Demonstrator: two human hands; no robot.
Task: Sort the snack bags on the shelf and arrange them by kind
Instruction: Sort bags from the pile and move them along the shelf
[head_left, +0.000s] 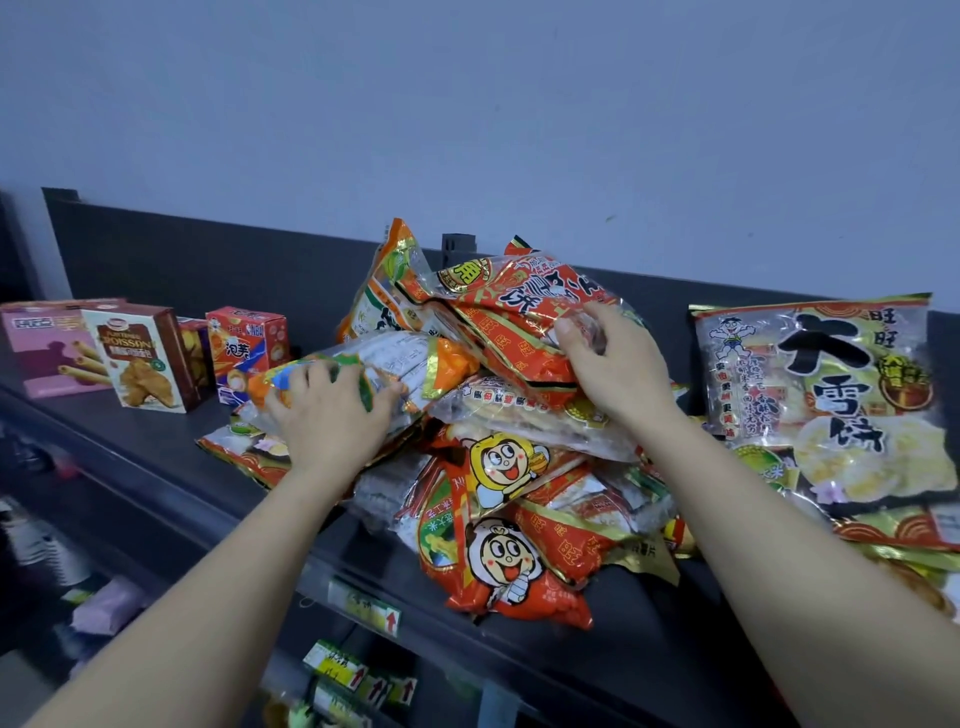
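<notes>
A heap of snack bags (498, 493) is lying on the dark shelf (156, 457), lower ones mostly buried. The right hand (613, 364) is gripping the topmost red bag (509, 322); just left, the left hand (327, 415) is clutching an orange-edged bag (395, 364).

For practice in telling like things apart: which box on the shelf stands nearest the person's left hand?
The red box, rightmost in the row; the brown box and pink box stand farther from the left hand.
</notes>
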